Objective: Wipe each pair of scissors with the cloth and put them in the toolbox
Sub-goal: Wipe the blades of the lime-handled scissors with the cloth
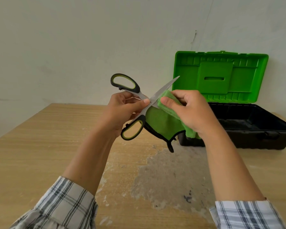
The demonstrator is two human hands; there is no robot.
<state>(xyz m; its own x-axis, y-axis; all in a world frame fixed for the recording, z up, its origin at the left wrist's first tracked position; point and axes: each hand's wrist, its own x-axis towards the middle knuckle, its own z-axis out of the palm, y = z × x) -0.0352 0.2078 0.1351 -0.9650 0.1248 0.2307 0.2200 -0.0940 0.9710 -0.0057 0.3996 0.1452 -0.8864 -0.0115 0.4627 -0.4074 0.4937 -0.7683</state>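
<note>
Held in the air above the counter, near the middle of the view, the scissors are spread wide in an X. One black-and-green handle loop lies at 10 o'clock from the pivot and the other at 7 o'clock, while a bare steel blade points toward 1 o'clock. The left hand grips the scissors just below the pivot, its fingers curled round the shank and its thumb tip pressed beside the screw. The right hand, at 3 o'clock from the pivot, pinches a folded green cloth between thumb and fingers. The fold touches the scissors right at the pivot, and the loose black-edged end hangs toward 6 o'clock. Only one blade shows; where the other lies under the cloth cannot be told. The toolbox sits on the counter at 3 o'clock from the hands, black, open, with its green lid standing upright against the wall. A pale worn patch marks the counter at 6 o'clock from the cloth. Plaid sleeves cover both forearms.
</note>
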